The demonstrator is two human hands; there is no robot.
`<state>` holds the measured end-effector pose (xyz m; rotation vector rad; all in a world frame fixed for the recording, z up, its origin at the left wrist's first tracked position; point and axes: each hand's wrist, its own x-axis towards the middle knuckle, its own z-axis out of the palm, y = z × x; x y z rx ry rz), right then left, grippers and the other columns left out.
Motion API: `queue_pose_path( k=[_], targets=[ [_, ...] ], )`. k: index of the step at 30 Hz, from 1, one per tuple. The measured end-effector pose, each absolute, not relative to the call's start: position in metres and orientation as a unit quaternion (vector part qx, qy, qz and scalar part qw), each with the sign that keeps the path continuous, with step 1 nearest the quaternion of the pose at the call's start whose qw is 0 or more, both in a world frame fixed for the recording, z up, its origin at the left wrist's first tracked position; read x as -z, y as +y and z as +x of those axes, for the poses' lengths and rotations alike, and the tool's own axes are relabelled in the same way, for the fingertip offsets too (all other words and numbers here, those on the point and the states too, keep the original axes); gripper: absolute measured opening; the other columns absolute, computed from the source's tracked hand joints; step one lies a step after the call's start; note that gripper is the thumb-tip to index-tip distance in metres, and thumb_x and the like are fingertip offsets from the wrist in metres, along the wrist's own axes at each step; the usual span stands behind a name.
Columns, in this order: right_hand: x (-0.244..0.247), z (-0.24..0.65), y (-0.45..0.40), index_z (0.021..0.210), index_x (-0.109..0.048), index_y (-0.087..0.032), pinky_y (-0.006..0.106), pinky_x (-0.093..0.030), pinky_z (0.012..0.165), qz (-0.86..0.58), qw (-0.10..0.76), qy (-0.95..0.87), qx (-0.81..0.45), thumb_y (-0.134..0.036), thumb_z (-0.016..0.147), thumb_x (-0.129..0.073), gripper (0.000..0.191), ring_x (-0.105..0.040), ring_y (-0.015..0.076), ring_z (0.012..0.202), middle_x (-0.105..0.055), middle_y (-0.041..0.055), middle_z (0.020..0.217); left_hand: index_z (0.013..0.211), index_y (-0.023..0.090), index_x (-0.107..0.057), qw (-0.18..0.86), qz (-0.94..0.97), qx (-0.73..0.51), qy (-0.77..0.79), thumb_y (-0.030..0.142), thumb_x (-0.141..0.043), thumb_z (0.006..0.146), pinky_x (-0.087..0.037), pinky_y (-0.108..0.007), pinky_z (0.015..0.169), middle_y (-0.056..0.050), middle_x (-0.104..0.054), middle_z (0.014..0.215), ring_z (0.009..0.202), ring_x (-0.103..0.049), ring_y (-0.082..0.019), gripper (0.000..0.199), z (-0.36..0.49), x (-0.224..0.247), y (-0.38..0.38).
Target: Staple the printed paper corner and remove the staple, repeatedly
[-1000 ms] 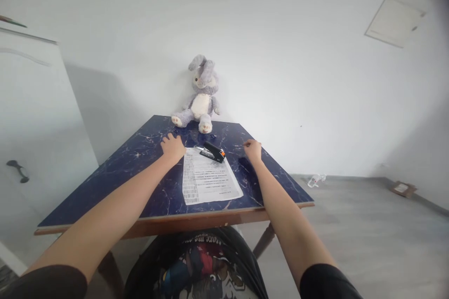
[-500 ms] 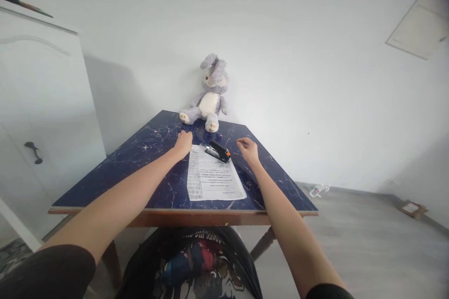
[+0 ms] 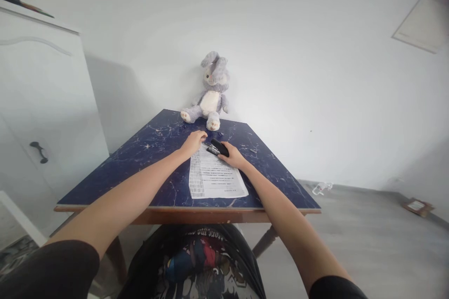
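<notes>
Tabletop [image 3: 136, 161]: dark blue, marbled with pale veins, slight sheen; edge is brown and wood-like, turned leg [image 3: 264, 241] below. Paper [image 3: 219, 180] lies flat near the middle, thin white sheet, printed lines plus a dense block down its left side. Stapler [image 3: 220, 146] sits over the paper's far end — smooth black body, long and narrow, top raised off the base at an angle, shiny metal part [image 3: 212, 149] showing between. Plush rabbit [image 3: 210, 103] behind, against the wall: fuzzy grey-lilac pile, cream belly, floppy ears. Small grey strip [image 3: 253, 151] on the tabletop, right of the stapler.

Grip: right hand [image 3: 233, 155] is closed around the stapler's rear end, thumb on the near side, fingers over the far side. Left hand [image 3: 194, 142] is at the front end, fingers bent, just beside the metal part — can't tell whether it's touching or pinching anything.
</notes>
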<state>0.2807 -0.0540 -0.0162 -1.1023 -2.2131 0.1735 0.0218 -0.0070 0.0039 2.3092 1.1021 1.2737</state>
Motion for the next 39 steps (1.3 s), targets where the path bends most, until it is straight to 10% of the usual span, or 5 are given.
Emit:
queue_pose_path(
  k=[13, 39],
  targets=[
    [0.01, 0.28, -0.059, 0.141, -0.054, -0.017, 0.045, -0.051, 0.101, -0.421, 0.319, -0.844, -0.093, -0.029, 0.087, -0.071, 0.058, -0.068, 0.0291, 0.113, -0.069, 0.0143, 0.129, 0.085, 0.023, -0.077, 0.259, 0.784, -0.454, 0.334, 0.014, -0.069, 0.076, -0.05, -0.039, 0.103, -0.007, -0.078, 0.094, 0.096, -0.071, -0.027, 0.015, 0.023, 0.007, 0.001],
    [0.012, 0.283, -0.054, 0.142, -0.055, -0.016, 0.044, -0.051, 0.101, -0.419, 0.319, -0.843, -0.112, -0.029, 0.085, -0.072, 0.061, -0.067, 0.0291, 0.112, -0.07, 0.0134, 0.128, 0.093, 0.021, -0.081, 0.157, 0.841, -0.387, 0.344, 0.015, -0.062, 0.084, -0.052, -0.037, 0.095, -0.006, -0.081, 0.097, 0.095, -0.074, -0.026, 0.022, 0.022, 0.011, 0.008]
  ],
)
